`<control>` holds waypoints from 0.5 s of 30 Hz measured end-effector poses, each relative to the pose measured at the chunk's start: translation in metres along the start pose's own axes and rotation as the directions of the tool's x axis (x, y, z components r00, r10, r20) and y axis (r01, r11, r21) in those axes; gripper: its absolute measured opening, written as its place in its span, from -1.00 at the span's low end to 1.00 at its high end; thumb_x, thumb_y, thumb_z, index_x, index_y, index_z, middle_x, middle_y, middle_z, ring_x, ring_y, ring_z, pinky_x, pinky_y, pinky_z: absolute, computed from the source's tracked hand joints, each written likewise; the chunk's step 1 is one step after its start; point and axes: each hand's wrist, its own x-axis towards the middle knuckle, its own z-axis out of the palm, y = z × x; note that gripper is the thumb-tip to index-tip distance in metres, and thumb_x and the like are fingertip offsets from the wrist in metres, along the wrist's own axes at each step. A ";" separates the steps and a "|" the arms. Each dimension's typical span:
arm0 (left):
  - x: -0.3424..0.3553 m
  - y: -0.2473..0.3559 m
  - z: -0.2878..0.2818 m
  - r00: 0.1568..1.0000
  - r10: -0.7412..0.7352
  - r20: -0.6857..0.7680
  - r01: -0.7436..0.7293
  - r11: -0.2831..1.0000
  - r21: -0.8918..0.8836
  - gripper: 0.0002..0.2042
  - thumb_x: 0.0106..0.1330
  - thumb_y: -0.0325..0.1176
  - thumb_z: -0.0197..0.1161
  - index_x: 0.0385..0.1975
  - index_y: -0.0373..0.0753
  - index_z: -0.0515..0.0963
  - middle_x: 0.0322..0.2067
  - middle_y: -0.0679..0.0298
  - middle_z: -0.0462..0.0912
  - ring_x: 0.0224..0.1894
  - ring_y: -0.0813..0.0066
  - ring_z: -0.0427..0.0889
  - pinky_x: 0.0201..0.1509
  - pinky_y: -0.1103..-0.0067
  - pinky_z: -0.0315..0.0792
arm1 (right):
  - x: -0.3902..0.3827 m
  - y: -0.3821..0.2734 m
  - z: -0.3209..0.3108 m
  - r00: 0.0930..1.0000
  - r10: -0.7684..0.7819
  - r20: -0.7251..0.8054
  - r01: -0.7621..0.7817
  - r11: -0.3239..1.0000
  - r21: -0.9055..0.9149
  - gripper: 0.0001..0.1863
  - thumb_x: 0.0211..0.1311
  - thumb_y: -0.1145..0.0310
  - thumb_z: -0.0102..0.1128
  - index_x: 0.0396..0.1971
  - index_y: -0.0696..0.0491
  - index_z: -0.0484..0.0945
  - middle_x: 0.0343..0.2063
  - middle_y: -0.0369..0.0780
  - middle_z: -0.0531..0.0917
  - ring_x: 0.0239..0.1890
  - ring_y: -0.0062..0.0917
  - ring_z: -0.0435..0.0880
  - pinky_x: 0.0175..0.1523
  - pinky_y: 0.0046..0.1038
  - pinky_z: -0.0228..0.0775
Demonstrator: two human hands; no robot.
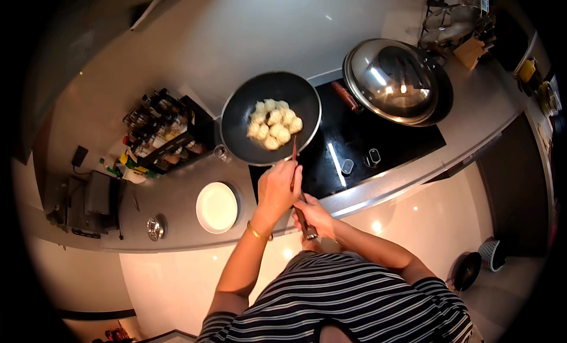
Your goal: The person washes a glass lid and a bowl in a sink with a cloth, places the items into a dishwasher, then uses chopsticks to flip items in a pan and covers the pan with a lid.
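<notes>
A dark pan (236, 118) holds several pale, pleated dumplings (276, 124) over the left part of the black induction hob (378, 154). My right hand (316, 216) grips the pan's brown handle low down, near its end. My left hand (277, 189) is closed just beyond it, around a narrow red piece (294, 146) that reaches up to the pan's near side; I cannot tell whether this is a utensil or part of the handle. A shallow white dish (217, 207) sits on the counter left of my left hand.
A second pan with a domed steel lid (387, 77) stands at the hob's right. A condiment rack (165, 130), a small steel bowl (155, 228) and a dark appliance (97, 198) are on the left. A knife block (469, 51) stands back right; a dark pan (466, 271) is low at the right.
</notes>
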 end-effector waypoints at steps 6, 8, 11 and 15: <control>-0.020 0.007 -0.028 0.990 0.004 -0.139 -0.013 0.997 -0.071 -0.94 0.12 -0.48 0.19 -0.46 -0.32 0.49 -0.52 0.16 0.54 -0.51 0.20 0.55 -0.46 0.48 0.41 | -0.005 -0.011 0.006 1.000 0.011 -0.013 -0.012 1.000 -0.022 -0.80 0.25 0.24 -0.01 -0.30 0.02 0.27 -0.68 -0.27 0.41 -0.77 -0.54 0.38 -0.68 -0.50 0.24; -0.027 0.008 -0.045 0.980 -0.043 -0.195 0.028 0.997 -0.077 -0.94 0.12 -0.49 0.19 -0.45 -0.32 0.50 -0.51 0.15 0.55 -0.51 0.19 0.55 -0.46 0.49 0.41 | -0.025 -0.027 0.024 0.992 0.089 -0.090 -0.095 0.993 -0.068 -0.78 0.25 0.21 0.00 -0.30 0.02 0.26 -0.69 -0.27 0.41 -0.78 -0.53 0.38 -0.68 -0.49 0.23; -0.033 0.007 -0.049 0.971 -0.114 -0.210 0.088 0.988 -0.127 -0.93 0.11 -0.51 0.19 -0.43 -0.33 0.52 -0.50 0.11 0.56 -0.51 0.18 0.55 -0.44 0.48 0.42 | -0.005 -0.007 0.000 0.998 0.037 -0.054 -0.040 0.998 -0.046 -0.78 0.25 0.20 0.01 -0.30 -0.01 0.24 -0.73 -0.26 0.39 -0.79 -0.51 0.37 -0.68 -0.48 0.23; -0.029 -0.026 -0.058 0.937 -0.150 -0.317 0.122 0.987 -0.107 -0.96 0.14 -0.53 0.18 -0.44 -0.35 0.52 -0.56 0.23 0.56 -0.58 0.56 0.53 -0.49 0.67 0.37 | -0.013 -0.014 -0.002 0.997 0.026 -0.072 -0.029 0.999 -0.036 -0.78 0.24 0.25 0.01 -0.26 -0.01 0.23 -0.68 -0.27 0.42 -0.77 -0.55 0.41 -0.71 -0.57 0.21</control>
